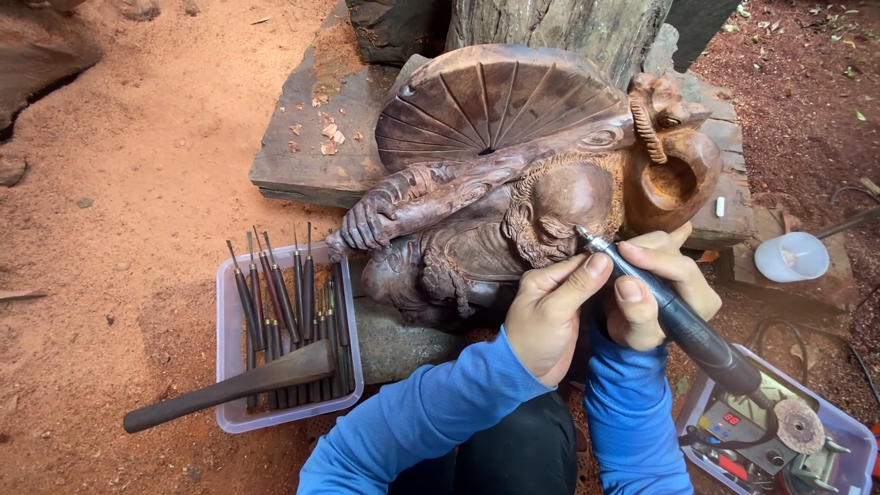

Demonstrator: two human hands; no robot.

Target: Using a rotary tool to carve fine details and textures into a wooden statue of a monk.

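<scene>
Gripped in the right hand, steadied by the left hand's closed fingers, a rotary carving tool touches the wooden statue.

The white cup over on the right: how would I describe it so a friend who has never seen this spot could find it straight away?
Start at the big brown wooden carving lying in the middle. Look past its right end, beyond the hollow gourd shape, to the dark slab on the reddish ground. The white cup sits there, the only pale, smooth, round thing among dark wood and sawdust.
</scene>
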